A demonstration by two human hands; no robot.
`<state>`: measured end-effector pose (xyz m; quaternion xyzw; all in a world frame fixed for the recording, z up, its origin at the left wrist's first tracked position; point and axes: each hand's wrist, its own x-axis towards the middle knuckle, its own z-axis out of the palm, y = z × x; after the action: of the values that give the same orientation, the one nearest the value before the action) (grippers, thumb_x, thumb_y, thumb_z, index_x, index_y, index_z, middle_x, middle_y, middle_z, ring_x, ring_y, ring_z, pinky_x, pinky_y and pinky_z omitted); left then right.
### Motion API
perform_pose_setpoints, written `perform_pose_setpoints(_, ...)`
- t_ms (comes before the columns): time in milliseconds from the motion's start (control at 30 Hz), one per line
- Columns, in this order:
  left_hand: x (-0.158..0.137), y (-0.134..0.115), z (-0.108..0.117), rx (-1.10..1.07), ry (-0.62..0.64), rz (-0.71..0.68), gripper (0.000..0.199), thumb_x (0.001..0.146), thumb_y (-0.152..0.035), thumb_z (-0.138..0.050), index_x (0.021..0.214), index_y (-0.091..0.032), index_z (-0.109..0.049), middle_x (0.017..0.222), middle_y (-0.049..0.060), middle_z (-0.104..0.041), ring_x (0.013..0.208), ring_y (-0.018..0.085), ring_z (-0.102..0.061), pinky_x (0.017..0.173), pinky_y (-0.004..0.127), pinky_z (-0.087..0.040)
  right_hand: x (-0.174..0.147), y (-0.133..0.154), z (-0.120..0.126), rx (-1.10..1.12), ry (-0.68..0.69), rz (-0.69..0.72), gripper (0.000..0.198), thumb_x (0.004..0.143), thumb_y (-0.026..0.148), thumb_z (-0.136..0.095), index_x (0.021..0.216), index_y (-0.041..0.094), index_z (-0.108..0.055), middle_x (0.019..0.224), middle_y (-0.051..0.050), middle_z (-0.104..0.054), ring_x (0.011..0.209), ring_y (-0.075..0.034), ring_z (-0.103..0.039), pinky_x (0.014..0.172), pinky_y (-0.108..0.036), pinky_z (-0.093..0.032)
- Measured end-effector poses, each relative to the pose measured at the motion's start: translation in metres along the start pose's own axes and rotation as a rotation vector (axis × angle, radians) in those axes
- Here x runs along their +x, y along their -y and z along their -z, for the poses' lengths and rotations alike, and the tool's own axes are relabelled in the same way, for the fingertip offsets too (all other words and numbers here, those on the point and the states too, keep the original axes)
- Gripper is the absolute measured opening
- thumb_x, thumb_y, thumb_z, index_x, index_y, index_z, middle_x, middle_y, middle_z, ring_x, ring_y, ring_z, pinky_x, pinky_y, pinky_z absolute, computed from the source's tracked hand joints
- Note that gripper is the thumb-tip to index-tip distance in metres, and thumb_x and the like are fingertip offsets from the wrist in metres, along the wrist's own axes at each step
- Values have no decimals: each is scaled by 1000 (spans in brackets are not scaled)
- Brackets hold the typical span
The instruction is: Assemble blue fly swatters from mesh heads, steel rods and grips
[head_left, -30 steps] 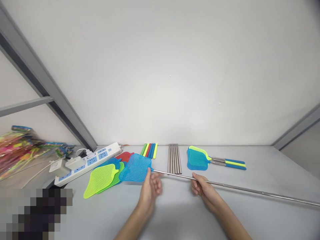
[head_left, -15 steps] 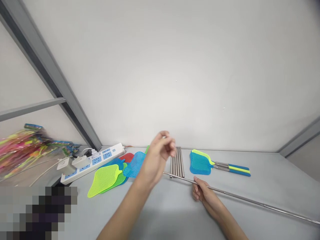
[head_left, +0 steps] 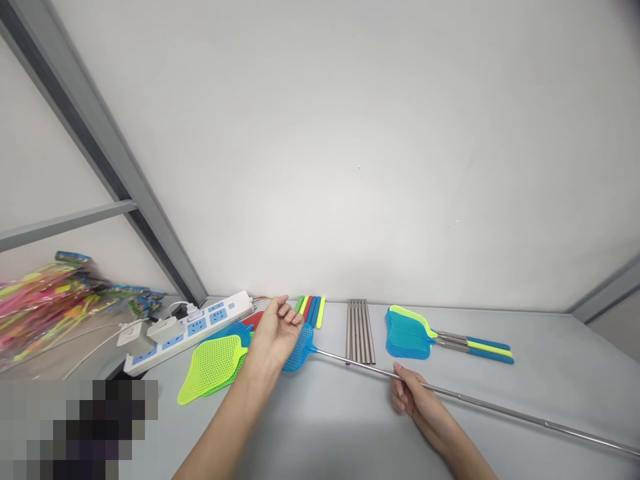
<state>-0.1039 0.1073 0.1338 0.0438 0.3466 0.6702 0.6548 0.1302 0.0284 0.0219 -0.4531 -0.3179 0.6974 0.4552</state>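
Observation:
My right hand (head_left: 407, 390) is closed around the long, extended steel rod of a fly swatter (head_left: 465, 399). Its blue perforated head (head_left: 300, 351) is at the left end, and the rod runs out of view at the right edge. Above that head, partly covering it, is my left hand (head_left: 279, 330); its palm shows nothing held, fingers loosely curled and thumb apart. I cannot tell whether it touches the head. To its left lie loose swatter heads, a yellow one (head_left: 213, 365) on top, with green, blue and red ones partly hidden.
Behind my hands are several coloured handle sleeves (head_left: 313, 312) and a row of short steel rods (head_left: 359, 332). Swatters with collapsed rods (head_left: 407, 335) lie at the right. A power strip (head_left: 200, 327) with plugs and bagged colourful items (head_left: 45, 300) are at the left. A wall (head_left: 360, 133) backs the table.
My left hand has moved left and down from over the rod to the blue head. Coloured sleeves behind it now show. My right hand still grips the rod; the view shifted slightly.

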Motion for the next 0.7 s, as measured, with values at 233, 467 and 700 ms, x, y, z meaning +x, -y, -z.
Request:
perform_pose_setpoints(233,-5,11,3,28,7,155,25,67,-7,-47,52,-18,-30,39,-10,-23,31,3,-23,32,17,-23,0,1,-2,-4,10,-1,39,74,46,-45,50,16,-41,47,4,-31,43,-9,-34,48,-25,-25)
perform_pose_setpoints(467,-13,29,3,86,38,344,25,68,-11,-48,53,-18,-30,40,-9,-26,32,3,-25,34,17,-24,1,1,-3,-20,-1,-26,41,73,47,-45,47,17,-38,44,4,-30,43,-9,-32,48,-25,-24)
perform_pose_setpoints(700,-14,32,2,127,102,405,26,70,-12,-46,53,-19,-28,40,-10,-26,32,3,-26,35,17,-25,4,-1,-1,-15,5,-8,39,75,45,-44,48,17,-39,46,4,-30,44,-9,-32,50,-25,-25)
